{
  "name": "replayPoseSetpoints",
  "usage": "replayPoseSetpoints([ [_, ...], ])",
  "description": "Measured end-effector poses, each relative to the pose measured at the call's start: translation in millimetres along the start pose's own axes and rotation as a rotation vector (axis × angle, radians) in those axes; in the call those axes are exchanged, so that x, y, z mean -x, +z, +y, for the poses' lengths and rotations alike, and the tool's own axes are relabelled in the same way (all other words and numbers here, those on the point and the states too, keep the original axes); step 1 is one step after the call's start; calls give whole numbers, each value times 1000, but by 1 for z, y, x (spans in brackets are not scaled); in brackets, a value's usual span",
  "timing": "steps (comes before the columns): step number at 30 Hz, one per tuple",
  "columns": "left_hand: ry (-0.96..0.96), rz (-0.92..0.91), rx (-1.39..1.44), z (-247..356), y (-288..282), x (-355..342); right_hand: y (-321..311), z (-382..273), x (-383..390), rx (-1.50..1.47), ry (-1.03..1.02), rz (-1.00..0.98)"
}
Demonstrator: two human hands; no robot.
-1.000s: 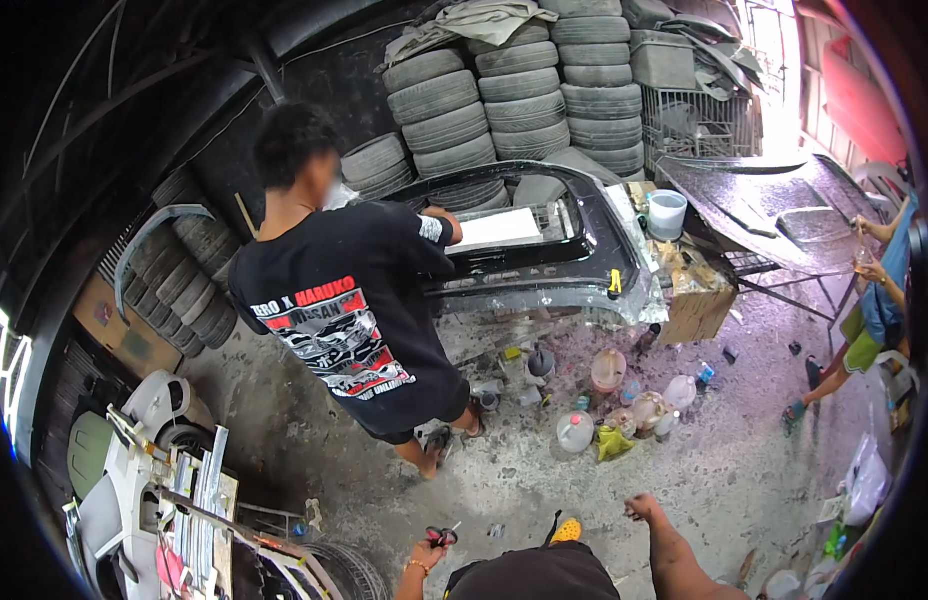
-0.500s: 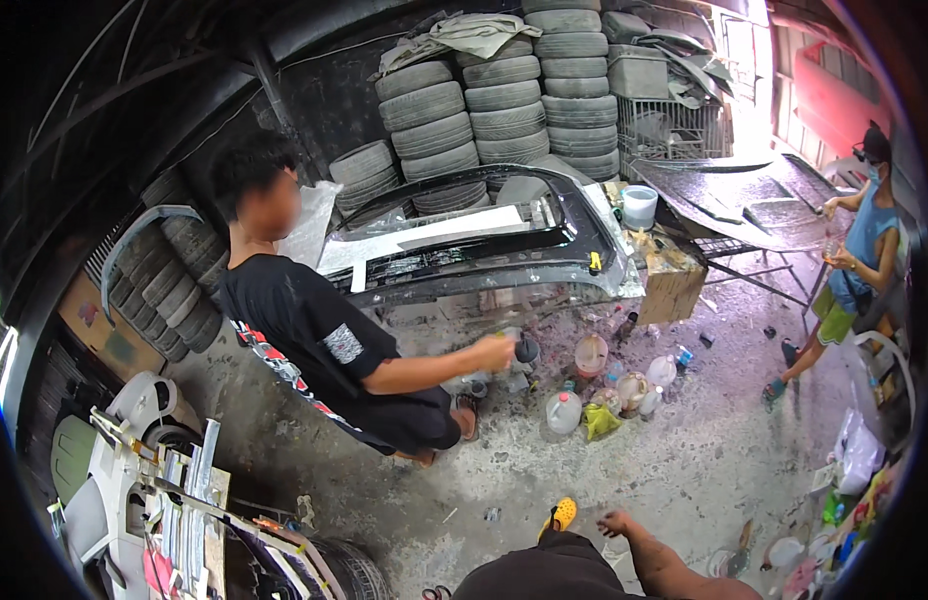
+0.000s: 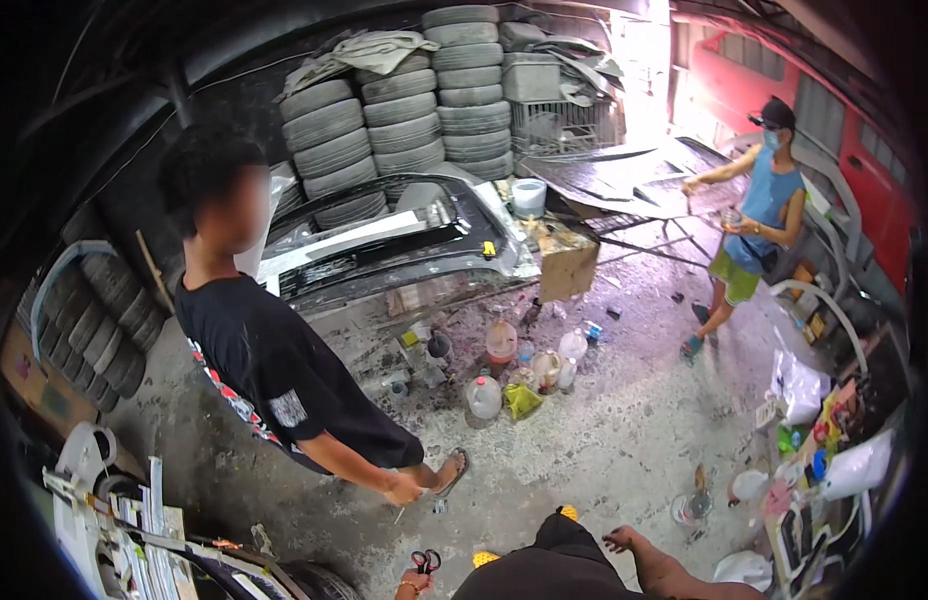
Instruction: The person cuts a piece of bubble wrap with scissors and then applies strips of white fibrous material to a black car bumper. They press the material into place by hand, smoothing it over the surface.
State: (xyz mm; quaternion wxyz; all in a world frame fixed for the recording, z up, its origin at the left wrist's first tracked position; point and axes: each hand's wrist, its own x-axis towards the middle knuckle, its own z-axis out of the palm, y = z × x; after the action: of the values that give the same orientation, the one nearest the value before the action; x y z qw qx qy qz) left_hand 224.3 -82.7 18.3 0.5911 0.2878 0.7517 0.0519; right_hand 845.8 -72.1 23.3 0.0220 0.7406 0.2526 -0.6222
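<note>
Black scissors (image 3: 426, 568), blades indistinct, sit clamped in the left hand (image 3: 415, 579); the right hand (image 3: 617, 540) has fingers apart.

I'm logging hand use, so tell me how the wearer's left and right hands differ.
The left hand grips scissors; the right hand holds nothing visible. The left hand has a bracelet at its wrist; none shows on the right hand. The left hand sits lower in the picture than the right hand. Both are ungloved.
</note>
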Motion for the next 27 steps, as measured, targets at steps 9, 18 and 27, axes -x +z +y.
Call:
replayPoseSetpoints([
  [9,-112,-90,-23,30,52,-2,-17,-2,17,2,-346,118],
  [18,95,251,-323,58,173,42,-68,71,63,-284,-78,-93],
  [27,303,146,-522,130,256,63,-149,209,-32,-36,-21,30],
])
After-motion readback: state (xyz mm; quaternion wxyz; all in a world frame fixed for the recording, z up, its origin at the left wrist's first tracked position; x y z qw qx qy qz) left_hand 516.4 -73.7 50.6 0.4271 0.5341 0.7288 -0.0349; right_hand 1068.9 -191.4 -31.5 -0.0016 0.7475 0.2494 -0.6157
